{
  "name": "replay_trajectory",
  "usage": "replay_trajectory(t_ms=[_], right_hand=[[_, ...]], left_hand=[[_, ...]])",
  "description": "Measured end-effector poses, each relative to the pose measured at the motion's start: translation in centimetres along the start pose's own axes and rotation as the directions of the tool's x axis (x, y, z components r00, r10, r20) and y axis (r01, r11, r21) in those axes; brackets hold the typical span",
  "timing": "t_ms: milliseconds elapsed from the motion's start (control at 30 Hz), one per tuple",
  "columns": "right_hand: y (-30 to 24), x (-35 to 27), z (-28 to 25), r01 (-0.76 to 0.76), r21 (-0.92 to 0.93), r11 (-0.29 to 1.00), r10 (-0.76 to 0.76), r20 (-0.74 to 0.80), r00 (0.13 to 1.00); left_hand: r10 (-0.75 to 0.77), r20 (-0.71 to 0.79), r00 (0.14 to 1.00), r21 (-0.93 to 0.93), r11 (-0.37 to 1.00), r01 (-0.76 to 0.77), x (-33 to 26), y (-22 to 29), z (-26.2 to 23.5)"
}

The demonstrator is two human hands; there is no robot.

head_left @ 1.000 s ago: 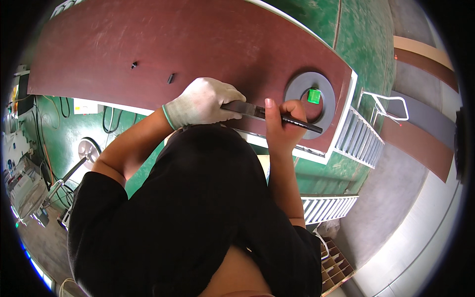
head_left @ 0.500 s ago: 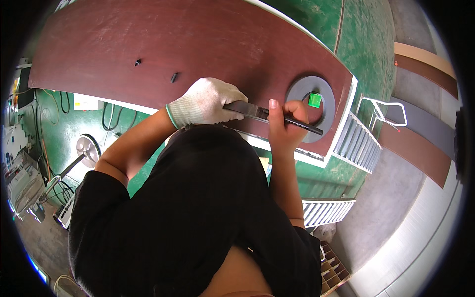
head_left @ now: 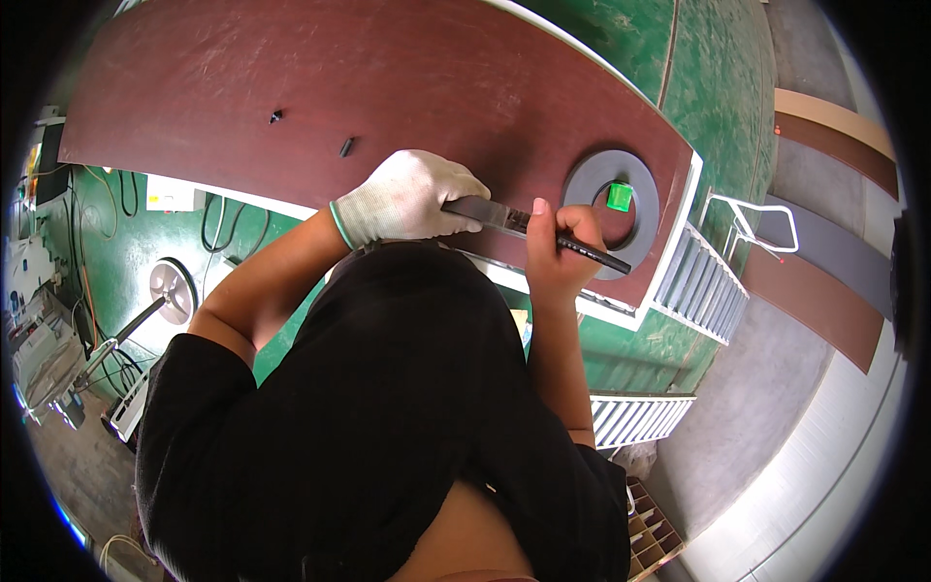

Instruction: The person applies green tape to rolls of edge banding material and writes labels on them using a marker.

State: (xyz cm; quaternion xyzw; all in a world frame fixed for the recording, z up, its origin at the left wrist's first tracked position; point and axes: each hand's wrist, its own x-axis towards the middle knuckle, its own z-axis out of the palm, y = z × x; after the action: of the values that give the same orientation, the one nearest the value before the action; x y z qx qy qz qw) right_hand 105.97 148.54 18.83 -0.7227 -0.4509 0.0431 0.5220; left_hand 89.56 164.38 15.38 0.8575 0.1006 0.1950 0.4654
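My left hand [head_left: 407,199], in a white knitted glove with a green cuff, is closed round one end of a dark flat strip [head_left: 485,213] at the table's near edge. The strip slants down to the right towards my right hand [head_left: 561,250], which is bare, with its thumb pointing up. My right fingers are curled round a slim black stick-like tool [head_left: 606,259], whose end sticks out to the right. My grip hides where strip and tool meet, so I cannot tell if they are joined.
On the brown tabletop [head_left: 242,58] lies a flat grey ring [head_left: 587,184] with a bright green block [head_left: 619,197] in its opening. Two small black pieces, one here [head_left: 276,116] and another black piece [head_left: 346,147], lie to the left. A white metal frame [head_left: 747,223] stands right of the table.
Both hands keep their grips and have barely moved. The whole view has shifted very slightly.
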Motion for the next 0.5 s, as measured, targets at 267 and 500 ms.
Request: replay_trajectory(t_ms=[267,500], right_hand=[[0.07,-0.19,-0.07,0.038,-0.009,0.999,-0.038,-0.013,0.999],[0.10,-0.36,-0.38,0.006,0.012,1.000,-0.007,0.018,1.000]], left_hand=[[0.009,0.003,1.000,0.008,1.000,-0.009,-0.10,0.07,-0.02],[0.030,0.001,1.000,0.013,0.999,-0.030,-0.07,-0.14,0.07]])
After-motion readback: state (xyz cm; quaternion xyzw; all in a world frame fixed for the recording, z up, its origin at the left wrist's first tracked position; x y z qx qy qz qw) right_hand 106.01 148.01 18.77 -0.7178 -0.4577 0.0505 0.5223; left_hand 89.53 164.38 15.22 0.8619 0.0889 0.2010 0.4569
